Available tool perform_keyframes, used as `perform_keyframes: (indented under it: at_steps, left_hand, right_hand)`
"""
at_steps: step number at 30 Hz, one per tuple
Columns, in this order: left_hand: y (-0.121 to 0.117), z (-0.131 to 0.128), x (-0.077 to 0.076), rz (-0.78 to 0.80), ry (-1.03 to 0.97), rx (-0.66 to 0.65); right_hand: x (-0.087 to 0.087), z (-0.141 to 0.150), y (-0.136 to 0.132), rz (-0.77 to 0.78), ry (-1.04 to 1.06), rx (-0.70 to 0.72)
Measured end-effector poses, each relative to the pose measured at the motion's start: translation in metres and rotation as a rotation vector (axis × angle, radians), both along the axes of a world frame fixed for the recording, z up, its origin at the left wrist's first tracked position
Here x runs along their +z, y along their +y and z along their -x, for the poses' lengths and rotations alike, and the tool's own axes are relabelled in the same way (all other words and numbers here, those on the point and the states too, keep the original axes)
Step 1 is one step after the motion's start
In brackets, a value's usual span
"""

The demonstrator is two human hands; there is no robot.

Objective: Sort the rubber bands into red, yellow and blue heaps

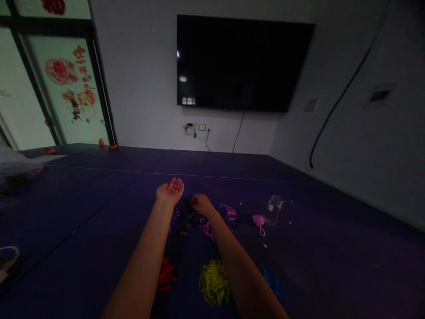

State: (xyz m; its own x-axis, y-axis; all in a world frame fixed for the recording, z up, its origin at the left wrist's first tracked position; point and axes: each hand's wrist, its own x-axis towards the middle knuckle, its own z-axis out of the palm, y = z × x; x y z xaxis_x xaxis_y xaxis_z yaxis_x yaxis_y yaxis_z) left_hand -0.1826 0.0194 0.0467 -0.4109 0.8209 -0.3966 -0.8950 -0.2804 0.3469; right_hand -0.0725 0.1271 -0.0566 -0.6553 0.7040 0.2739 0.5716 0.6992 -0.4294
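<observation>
My left hand is held palm up with its fingers lightly curled, carrying a few small red rubber bands across the fingers. To its right, my right hand reaches down with closed fingertips at the far edge of a loose spread of pink, purple and dark rubber bands. Whatever lies between those fingertips is too small to make out. Nearer to me, a red pile of bands shows beside my left forearm. A yellow pile lies between the forearms, and a blue pile is partly hidden by my right arm.
A clear plastic jar stands tilted at the right, beside a pink lid-like piece with a loop. Small white scraps dot the purple floor. A clear plastic bag is at far left. A large screen hangs on the wall.
</observation>
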Motion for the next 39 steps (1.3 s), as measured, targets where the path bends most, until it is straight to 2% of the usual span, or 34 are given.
perform_keyframes:
  at_steps: [11, 17, 28, 33, 39]
  left_hand:
    - [-0.002, -0.001, 0.004, 0.014, -0.002, -0.001]
    - [-0.002, -0.002, 0.004, 0.011, -0.006, -0.005]
    - [-0.002, 0.0, 0.003, 0.038, 0.002, 0.011]
    - [0.001, 0.004, -0.003, 0.067, 0.009, 0.017]
    - [0.008, 0.007, -0.02, 0.154, 0.025, 0.04]
  right_hand:
    - [0.005, -0.003, -0.002, 0.051, 0.001, 0.021]
    - [0.005, 0.0, -0.002, 0.009, -0.036, 0.016]
    - [0.003, -0.001, -0.004, -0.069, -0.14, 0.092]
    - [0.001, -0.003, -0.004, -0.109, -0.162, 0.105]
    - [0.012, -0.005, -0.005, -0.017, -0.034, 0.009]
